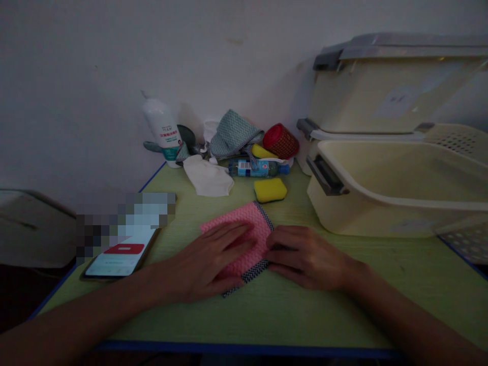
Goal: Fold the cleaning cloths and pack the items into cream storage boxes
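- The pink cloth (pixel 244 249) lies on the green bench (pixel 297 320), near its front middle, between the two hands; its dark checked border shows along the right and lower edges.
- The left hand (pixel 219 259) rests palm down on the pink cloth, fingers somewhat spread and reaching across it towards the right.
- The right hand (pixel 305 256) is at the cloth's right edge, fingers bent, their tips touching the checked border; whether they pinch it cannot be told.
- The yellow sponge (pixel 270 189) lies flat on the bench just beyond the pink cloth, apart from both hands.
- Behind the sponge, the small bottle (pixel 253 168) with a blue cap lies on its side, its label facing forward.
- The white cloth (pixel 209 177) lies crumpled left of the small bottle.
- Further back, the grey-green cloth (pixel 236 134) sits heaped, with the red woven roll (pixel 281 141) to its right.
- The white pump bottle (pixel 162 129) stands at the back left, leaning slightly in the view, near the wall (pixel 213 56).
- The phone (pixel 124 254) lies left of the left hand, its screen lit and partly pixelated.
- The open cream bin (pixel 381 216) stands on the right, beyond the right hand; the lidded bin (pixel 381 96) is behind it and higher up.
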`<state>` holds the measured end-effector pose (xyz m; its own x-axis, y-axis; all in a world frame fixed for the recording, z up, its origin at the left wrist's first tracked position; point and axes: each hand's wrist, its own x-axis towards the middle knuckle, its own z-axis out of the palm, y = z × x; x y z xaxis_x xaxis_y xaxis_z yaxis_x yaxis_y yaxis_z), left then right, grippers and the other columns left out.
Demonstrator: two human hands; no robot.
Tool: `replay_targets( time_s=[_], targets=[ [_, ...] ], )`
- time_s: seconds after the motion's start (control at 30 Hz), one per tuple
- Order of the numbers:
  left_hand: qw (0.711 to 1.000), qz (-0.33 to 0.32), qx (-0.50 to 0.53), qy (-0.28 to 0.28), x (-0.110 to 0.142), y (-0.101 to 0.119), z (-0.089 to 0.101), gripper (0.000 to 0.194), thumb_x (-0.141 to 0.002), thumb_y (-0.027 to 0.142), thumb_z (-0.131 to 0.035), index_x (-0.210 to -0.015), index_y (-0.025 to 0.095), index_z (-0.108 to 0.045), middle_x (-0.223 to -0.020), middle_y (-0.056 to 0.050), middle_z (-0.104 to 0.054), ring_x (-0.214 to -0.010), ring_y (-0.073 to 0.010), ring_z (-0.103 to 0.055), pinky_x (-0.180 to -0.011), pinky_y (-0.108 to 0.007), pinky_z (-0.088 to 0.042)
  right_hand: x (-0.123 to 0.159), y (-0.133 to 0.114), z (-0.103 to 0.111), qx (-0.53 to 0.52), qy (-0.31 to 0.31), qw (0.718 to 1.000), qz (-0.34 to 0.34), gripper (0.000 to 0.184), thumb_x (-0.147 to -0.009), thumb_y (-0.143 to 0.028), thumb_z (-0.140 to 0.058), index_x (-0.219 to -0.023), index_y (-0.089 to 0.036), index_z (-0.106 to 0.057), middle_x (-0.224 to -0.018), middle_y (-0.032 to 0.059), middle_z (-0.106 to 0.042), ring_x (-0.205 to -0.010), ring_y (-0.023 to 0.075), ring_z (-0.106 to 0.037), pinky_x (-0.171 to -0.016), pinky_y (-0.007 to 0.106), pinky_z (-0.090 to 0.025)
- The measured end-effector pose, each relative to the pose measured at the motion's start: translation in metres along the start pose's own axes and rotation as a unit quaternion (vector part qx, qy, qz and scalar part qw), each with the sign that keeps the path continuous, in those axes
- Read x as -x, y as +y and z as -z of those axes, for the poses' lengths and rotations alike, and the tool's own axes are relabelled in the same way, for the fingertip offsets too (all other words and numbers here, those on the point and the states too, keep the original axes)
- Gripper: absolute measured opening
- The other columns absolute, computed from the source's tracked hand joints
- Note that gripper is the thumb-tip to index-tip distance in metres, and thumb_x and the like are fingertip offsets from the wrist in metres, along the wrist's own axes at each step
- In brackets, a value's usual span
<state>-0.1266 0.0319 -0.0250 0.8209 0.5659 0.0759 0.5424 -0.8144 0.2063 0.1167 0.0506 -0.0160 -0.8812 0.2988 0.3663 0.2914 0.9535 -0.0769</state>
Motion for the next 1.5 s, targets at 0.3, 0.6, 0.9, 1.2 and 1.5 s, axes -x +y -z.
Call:
replay_targets(
  time_s=[0.3, 0.6, 0.9, 1.2, 1.5],
  targets=[
    [0.999, -0.033, 0.0, 0.037, 0.001, 0.001, 0.001, 0.055, -0.089, 0.038, -0.041, -0.135, 0.009, -0.033, -0.142, -0.019, -0.035, -0.133, -0.0286, -0.028, -0.106, -0.046, -0.03, -0.002, -0.003, -0.001, 0.005, -0.004, 1.0, 0.001, 0.024, -0.09, -0.017, -0.043, -0.078, -0.012, -0.063, -0.077, 0.0058, -0.059, -0.072, 0.0144, -0.052, -0.062, 0.026, -0.041],
    [0.995, -0.012, 0.018, 0.098, 0.002, 0.002, -0.005, 0.048, -0.091, 0.033, -0.039, -0.134, 0.012, -0.036, -0.138, -0.018, -0.04, -0.13, -0.0281, -0.032, -0.103, -0.048, -0.034, -0.005, -0.005, -0.001, 0.011, 0.0, 1.0, 0.009, 0.028, -0.091, -0.017, -0.042, -0.072, -0.013, -0.061, -0.075, 0.0039, -0.058, -0.068, 0.0127, -0.051, -0.058, 0.024, -0.039],
    [0.999, 0.023, 0.015, 0.034, -0.002, 0.006, -0.006, 0.053, -0.09, 0.038, -0.04, -0.136, 0.012, -0.034, -0.144, -0.018, -0.031, -0.135, -0.0288, -0.024, -0.106, -0.047, -0.03, -0.005, -0.006, -0.001, 0.016, -0.025, 1.0, 0.007, 0.025, -0.091, -0.017, -0.041, -0.075, -0.014, -0.06, -0.077, 0.0048, -0.057, -0.07, 0.0137, -0.05, -0.061, 0.025, -0.039],
    [0.999, 0.028, -0.001, -0.021, -0.002, 0.003, -0.009, 0.06, -0.09, 0.045, -0.038, -0.141, 0.018, -0.023, -0.15, -0.012, -0.018, -0.139, -0.0263, -0.01, -0.111, -0.046, -0.016, -0.005, -0.007, 0.001, -0.016, -0.035, 0.999, 0.011, 0.017, -0.085, -0.017, -0.045, -0.077, -0.013, -0.059, -0.076, 0.0057, -0.057, -0.068, 0.0149, -0.049, -0.061, 0.027, -0.039],
    [0.999, 0.032, -0.002, -0.032, -0.007, 0.006, -0.004, 0.051, -0.089, 0.046, -0.039, -0.134, 0.02, -0.037, -0.146, -0.011, -0.029, -0.137, -0.027, -0.019, -0.11, -0.053, -0.012, -0.034, -0.021, 0.0, -0.1, 0.066, 0.986, -0.119, 0.019, -0.087, -0.009, -0.042, -0.092, -0.013, -0.059, -0.092, 0.009, -0.061, -0.086, 0.0167, -0.057, -0.074, 0.029, -0.048]
  ],
)
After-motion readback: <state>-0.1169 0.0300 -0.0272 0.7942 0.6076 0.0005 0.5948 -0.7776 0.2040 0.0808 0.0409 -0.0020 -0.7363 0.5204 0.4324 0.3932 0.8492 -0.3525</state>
